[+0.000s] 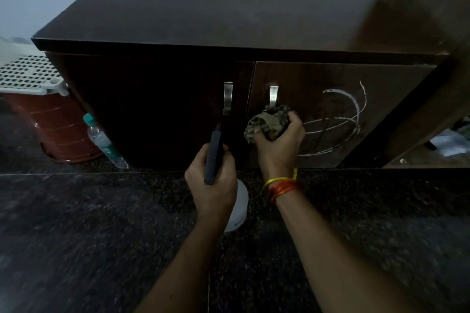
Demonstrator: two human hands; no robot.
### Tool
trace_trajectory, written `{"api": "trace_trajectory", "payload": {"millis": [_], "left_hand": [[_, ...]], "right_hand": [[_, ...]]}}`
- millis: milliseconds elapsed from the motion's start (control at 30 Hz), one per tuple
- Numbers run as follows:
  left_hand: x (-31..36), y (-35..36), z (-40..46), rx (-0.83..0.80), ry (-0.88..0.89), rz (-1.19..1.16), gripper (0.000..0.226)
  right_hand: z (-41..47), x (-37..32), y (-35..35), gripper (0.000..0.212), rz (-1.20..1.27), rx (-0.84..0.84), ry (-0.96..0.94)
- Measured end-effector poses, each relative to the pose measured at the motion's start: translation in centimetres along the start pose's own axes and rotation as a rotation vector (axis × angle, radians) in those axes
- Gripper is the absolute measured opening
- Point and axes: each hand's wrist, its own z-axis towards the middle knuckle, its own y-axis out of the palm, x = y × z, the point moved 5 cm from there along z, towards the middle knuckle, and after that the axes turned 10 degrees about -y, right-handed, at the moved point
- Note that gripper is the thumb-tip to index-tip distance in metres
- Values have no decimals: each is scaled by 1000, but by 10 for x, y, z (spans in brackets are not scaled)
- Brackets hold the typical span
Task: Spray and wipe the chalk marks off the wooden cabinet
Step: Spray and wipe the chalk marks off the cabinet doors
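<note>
A low dark wooden cabinet [203, 15] with two doors stands against the wall. White chalk marks [338, 122], loops and curved lines, cover its right door [318, 79]. My right hand [279, 140] grips a bunched greenish patterned cloth [269, 122] just below the right door's metal handle [273, 96], left of the marks. My left hand [213, 180] holds a spray bottle [240, 206]: its dark head [213, 155] points up toward the left door, and the white body shows below my hand.
A plastic water bottle [101, 140] leans at the cabinet's left foot beside a brown bin [50, 129] with a white perforated lid. Dark speckled stone floor [89, 236] lies in front. A tall wooden panel [427, 20] stands at the right, with papers beneath it.
</note>
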Motion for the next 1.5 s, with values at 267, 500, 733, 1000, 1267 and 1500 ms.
{"api": "trace_trajectory", "payload": {"millis": [267,500,733,1000,1267,1500], "left_hand": [[-7,-4,3,-8,-3,-5,18],[-8,0,6,-26,3,4,17],[-18,-3,12,-73,-30,0,12],[-17,-1,25,-52,-3,27,13],[-29,-10,24,-76,-15,38,8],[-29,-8,30,-55,-11,25,25]], "right_hand": [[2,25,1,37,-100,150,86],[-4,35,10,38,-73,135,82],[-17,83,26,38,73,96,548],[-23,69,24,37,246,257,489],[-53,138,48,44,266,-18,866],[-50,125,56,31,325,232,792]]}}
